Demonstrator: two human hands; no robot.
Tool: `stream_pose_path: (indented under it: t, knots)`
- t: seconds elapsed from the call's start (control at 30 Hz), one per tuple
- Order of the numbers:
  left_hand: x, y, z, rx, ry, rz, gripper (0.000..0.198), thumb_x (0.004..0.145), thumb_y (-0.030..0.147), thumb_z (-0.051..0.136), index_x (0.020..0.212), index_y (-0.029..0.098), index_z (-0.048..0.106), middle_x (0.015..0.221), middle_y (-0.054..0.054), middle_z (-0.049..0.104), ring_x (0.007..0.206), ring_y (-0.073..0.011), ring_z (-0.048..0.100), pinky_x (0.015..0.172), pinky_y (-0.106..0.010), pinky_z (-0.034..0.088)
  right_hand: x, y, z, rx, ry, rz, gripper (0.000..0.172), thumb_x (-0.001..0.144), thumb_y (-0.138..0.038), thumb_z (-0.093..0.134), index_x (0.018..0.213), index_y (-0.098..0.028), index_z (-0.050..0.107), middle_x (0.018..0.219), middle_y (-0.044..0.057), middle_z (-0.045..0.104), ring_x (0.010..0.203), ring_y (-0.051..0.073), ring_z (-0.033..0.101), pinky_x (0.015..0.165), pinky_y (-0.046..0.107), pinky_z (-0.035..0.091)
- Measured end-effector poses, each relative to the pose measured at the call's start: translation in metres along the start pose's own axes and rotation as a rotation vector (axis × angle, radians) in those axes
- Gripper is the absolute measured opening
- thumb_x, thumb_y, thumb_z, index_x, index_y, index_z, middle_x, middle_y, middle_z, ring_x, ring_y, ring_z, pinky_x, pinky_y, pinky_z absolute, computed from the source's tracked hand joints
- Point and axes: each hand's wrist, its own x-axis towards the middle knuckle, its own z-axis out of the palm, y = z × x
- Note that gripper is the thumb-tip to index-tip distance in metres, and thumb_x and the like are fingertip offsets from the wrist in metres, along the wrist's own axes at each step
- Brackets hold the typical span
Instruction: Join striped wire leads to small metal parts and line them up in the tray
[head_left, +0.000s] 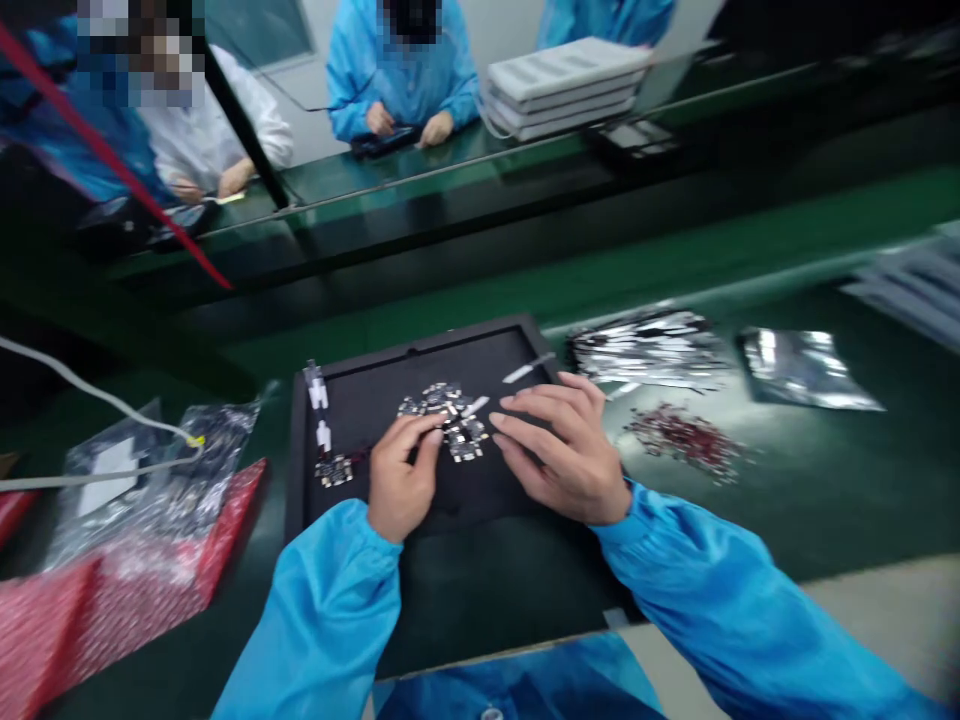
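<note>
- left hand (401,475): fingertips on a cluster of small circuit boards (448,422)
- right hand (566,450): open, fingers just beside the boards
- boards lie in a black tray (457,342) on a green workbench (810,500)
- right of tray: silver antistatic bags (802,370), loose dark red components (686,440)
- left of tray: red bubble-wrap bag (127,600)
- beyond: co-worker in blue smock (401,80)

Circuit boards (446,420) bunch mid-tray on the black tray (450,338), blocking a straight pass across it; right of the tray, foil strips (645,350) and scattered red parts (686,440) obstruct, green mat (750,510) passable nearer the person; left, a plastic bag (161,490) crowds the rim
</note>
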Motion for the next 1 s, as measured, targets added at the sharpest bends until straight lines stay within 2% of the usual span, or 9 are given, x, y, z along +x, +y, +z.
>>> stream_pose_path:
  t: [0.1, 0.2, 0.23, 0.33, 0.43, 0.53, 0.63, 0.87, 1.0]
  knots:
    - [0.01, -0.003, -0.002, -0.132, 0.093, -0.162, 0.021, 0.089, 0.032, 0.067, 0.101, 0.015, 0.07, 0.084, -0.005, 0.072, 0.077, -0.0167, 0.071, 0.072, -0.028, 0.058, 0.003, 0.012, -0.02, -0.096, 0.097, 0.099, 0.025, 0.089, -0.015, 0.065, 0.108, -0.031, 0.066, 0.1, 0.002, 0.071, 0.092, 0.023, 0.066, 0.102, 0.049, 0.041]
    - [0.014, -0.004, -0.002, -0.273, 0.135, -0.273, 0.028, 0.083, 0.035, 0.074, 0.098, 0.013, 0.064, 0.075, -0.003, 0.072, 0.07, -0.0176, 0.073, 0.07, -0.03, 0.06, -0.007, 0.045, -0.05, -0.232, 0.11, 0.249, 0.014, 0.092, -0.018, 0.061, 0.102, -0.025, 0.068, 0.096, 0.005, 0.07, 0.09, 0.023, 0.066, 0.094, 0.045, 0.045]
    - [0.014, -0.003, -0.001, -0.301, 0.137, -0.29, 0.03, 0.081, 0.035, 0.075, 0.096, 0.014, 0.062, 0.076, -0.003, 0.072, 0.071, -0.0186, 0.074, 0.072, -0.031, 0.061, -0.014, 0.06, -0.061, -0.278, 0.076, 0.311, 0.012, 0.093, -0.019, 0.059, 0.1, -0.023, 0.068, 0.096, 0.007, 0.071, 0.091, 0.025, 0.066, 0.093, 0.044, 0.045]
    - [0.013, -0.001, -0.001, -0.341, 0.136, -0.315, 0.032, 0.079, 0.037, 0.077, 0.092, 0.014, 0.059, 0.078, -0.003, 0.072, 0.077, -0.0218, 0.076, 0.076, -0.033, 0.062, -0.041, 0.105, -0.09, -0.346, -0.102, 0.46, 0.014, 0.091, -0.025, 0.057, 0.088, -0.02, 0.069, 0.087, 0.007, 0.071, 0.08, 0.025, 0.066, 0.075, 0.038, 0.048]
    - [0.013, 0.0, -0.001, -0.353, 0.113, -0.347, 0.033, 0.079, 0.038, 0.078, 0.092, 0.015, 0.058, 0.078, -0.003, 0.073, 0.08, -0.0238, 0.077, 0.079, -0.034, 0.062, -0.067, 0.136, -0.106, -0.391, -0.217, 0.676, 0.017, 0.087, -0.028, 0.057, 0.084, -0.018, 0.071, 0.086, 0.008, 0.072, 0.077, 0.026, 0.066, 0.071, 0.037, 0.047]
    - [0.014, -0.001, -0.002, -0.366, 0.08, -0.382, 0.039, 0.079, 0.04, 0.078, 0.103, 0.015, 0.059, 0.081, -0.005, 0.075, 0.082, -0.0241, 0.077, 0.082, -0.036, 0.062, -0.08, 0.148, -0.105, -0.325, -0.32, 0.796, 0.018, 0.085, -0.03, 0.056, 0.083, -0.019, 0.071, 0.088, 0.008, 0.073, 0.08, 0.026, 0.066, 0.074, 0.036, 0.047]
    - [0.014, -0.005, -0.002, -0.366, 0.062, -0.401, 0.046, 0.079, 0.041, 0.077, 0.112, 0.013, 0.061, 0.085, -0.006, 0.076, 0.084, -0.024, 0.076, 0.082, -0.035, 0.062, -0.081, 0.15, -0.095, -0.251, -0.383, 0.784, 0.021, 0.086, -0.033, 0.056, 0.086, -0.019, 0.071, 0.091, 0.008, 0.072, 0.084, 0.025, 0.066, 0.076, 0.035, 0.047]
    - [0.012, -0.008, -0.001, -0.382, 0.059, -0.409, 0.039, 0.078, 0.04, 0.079, 0.1, 0.012, 0.064, 0.085, -0.006, 0.075, 0.084, -0.0254, 0.076, 0.08, -0.035, 0.062, -0.077, 0.154, -0.077, -0.315, -0.451, 0.747, 0.019, 0.085, -0.034, 0.058, 0.082, -0.02, 0.071, 0.089, 0.009, 0.068, 0.087, 0.026, 0.063, 0.08, 0.036, 0.044]
    - [0.012, -0.007, -0.002, -0.402, 0.046, -0.419, 0.038, 0.079, 0.039, 0.078, 0.101, 0.013, 0.061, 0.083, -0.005, 0.074, 0.085, -0.025, 0.076, 0.081, -0.034, 0.062, -0.075, 0.153, -0.078, -0.298, -0.407, 0.764, 0.02, 0.086, -0.032, 0.053, 0.078, -0.019, 0.066, 0.086, 0.009, 0.067, 0.083, 0.025, 0.061, 0.076, 0.035, 0.043]
